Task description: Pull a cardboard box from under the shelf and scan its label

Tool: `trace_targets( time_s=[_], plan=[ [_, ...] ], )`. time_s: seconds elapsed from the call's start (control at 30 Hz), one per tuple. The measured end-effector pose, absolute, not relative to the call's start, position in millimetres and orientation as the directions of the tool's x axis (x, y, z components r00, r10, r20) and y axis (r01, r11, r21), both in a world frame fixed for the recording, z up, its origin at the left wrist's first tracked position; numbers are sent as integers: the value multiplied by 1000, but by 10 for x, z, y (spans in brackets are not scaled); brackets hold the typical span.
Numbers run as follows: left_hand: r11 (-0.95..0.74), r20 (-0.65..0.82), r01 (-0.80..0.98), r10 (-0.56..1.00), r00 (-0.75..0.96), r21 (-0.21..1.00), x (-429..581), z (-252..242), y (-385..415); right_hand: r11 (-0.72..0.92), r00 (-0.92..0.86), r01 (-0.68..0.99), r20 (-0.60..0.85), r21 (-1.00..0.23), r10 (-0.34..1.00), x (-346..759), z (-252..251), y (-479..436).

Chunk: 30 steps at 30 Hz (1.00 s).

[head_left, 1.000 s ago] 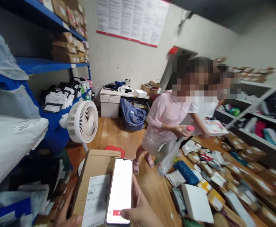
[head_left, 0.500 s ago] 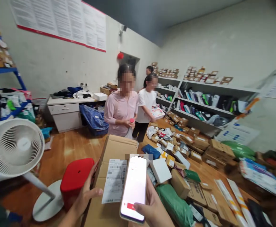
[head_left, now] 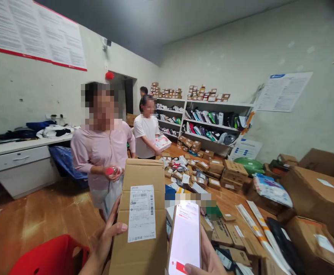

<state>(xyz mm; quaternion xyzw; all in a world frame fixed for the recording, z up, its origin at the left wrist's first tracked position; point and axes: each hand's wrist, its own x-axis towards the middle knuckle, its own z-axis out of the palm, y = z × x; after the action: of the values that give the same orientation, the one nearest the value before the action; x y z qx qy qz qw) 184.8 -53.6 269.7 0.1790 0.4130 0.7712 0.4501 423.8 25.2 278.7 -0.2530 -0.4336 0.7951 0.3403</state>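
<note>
At about eight o'clock in the view, a red stool (head_left: 48, 258) fills the bottom corner on the wooden floor (head_left: 35, 214). Behind it, at nine o'clock, a white desk (head_left: 20, 160) stands against the wall, with dark clothes heaped on top. Just right of that, at ten o'clock, a person in a pink top (head_left: 100, 152) stands facing the camera, both hands closed around a small red-capped bottle (head_left: 111, 170).

The left hand (head_left: 109, 238), at seven o'clock, grips the left edge of a tall cardboard box (head_left: 142, 214); its thumb lies across the front face and touches the white shipping label (head_left: 141, 213), while the other fingers are hidden behind the box. The box stands upright at six o'clock, dead centre and nearest the camera.

Just to its right, at five o'clock, the right hand (head_left: 209, 259) holds a phone (head_left: 185, 240) with a bright lit screen, the thumb pressed on the lower edge of the screen and the fingers wrapped behind. Phone and box sit side by side, nearly touching.

Beyond them, at twelve o'clock, a person in a white shirt (head_left: 146, 131) carries a flat parcel (head_left: 162, 142). From one to four o'clock, small parcels (head_left: 201, 172) litter the floor, white shelves (head_left: 212, 126) line the far wall, and large brown cartons (head_left: 318, 194) stand at three o'clock
</note>
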Motion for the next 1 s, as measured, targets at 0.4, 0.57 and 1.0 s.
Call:
trace_targets(
  time_s=[0.4, 0.57, 1.0],
  plan=[
    [-152, -178, -517, 827, -533, 842, 1773, 2717, 99, -366, -651, -395, -24, -843, 759, 4131, 3021, 568],
    [-107, -198, -528, 850, -488, 843, 1474, 2525, 456, -331, -603, -407, -22, -852, 797, 3924, 2946, 719],
    [-85, -87, -500, 947, -310, 862, 860, 2483, 1071, -270, -446, -458, -43, -847, 894, 3239, 2881, 967]
  ],
)
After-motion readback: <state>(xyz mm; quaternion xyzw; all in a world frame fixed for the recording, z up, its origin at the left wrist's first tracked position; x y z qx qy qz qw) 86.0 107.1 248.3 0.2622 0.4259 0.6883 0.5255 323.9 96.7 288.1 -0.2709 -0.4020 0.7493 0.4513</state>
